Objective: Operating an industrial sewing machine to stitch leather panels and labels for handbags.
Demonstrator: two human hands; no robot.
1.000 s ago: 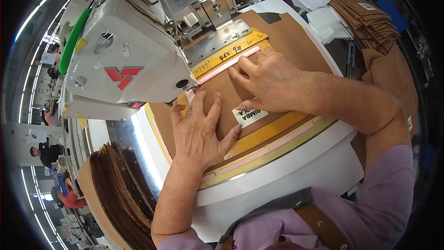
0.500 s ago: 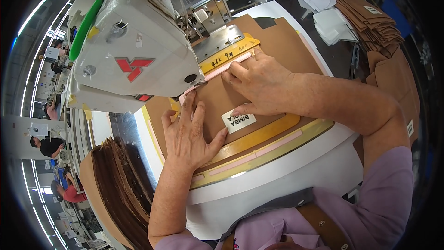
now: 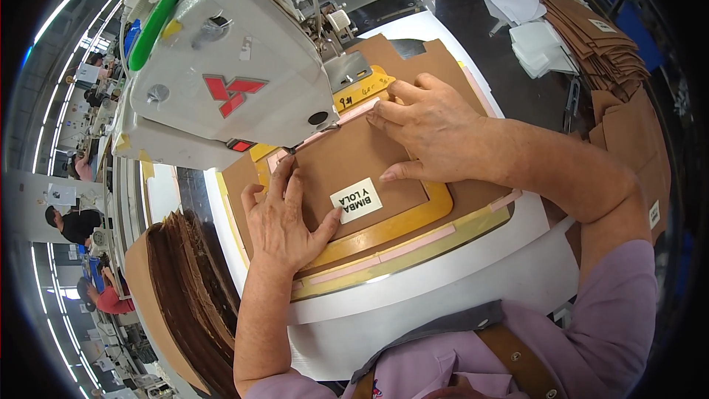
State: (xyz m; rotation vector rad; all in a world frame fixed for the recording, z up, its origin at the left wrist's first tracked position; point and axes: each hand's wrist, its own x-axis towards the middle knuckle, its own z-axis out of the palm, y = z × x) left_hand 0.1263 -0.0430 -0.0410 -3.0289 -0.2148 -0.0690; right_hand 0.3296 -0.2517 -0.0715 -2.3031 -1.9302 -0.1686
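Under the head of a white industrial sewing machine (image 3: 244, 37) lies a brown panel (image 3: 325, 166) in a yellow frame (image 3: 388, 230). A white label (image 3: 362, 191) with dark print rests on the panel. My left hand (image 3: 284, 225) presses flat with spread fingers, its fingertips near the needle area and its thumb at the label's edge. Bent fingers of my right hand (image 3: 436, 133) press along a pale pink strip (image 3: 354, 117) at the panel's far edge; its thumb lies apart on the panel. Neither hand grips anything. The needle itself is hidden.
A stack of brown pieces (image 3: 159, 281) stands at the left. More brown panels (image 3: 591, 37) lie at the far right, near white sheets (image 3: 539, 48) and a dark slim tool (image 3: 572, 100). White board (image 3: 443, 273) extends under the frame. People sit at machines in the left background.
The panel, label and frame have slid left and slightly nearer beneath the machine. Both hands have moved left with them. My right thumb has come off the label.
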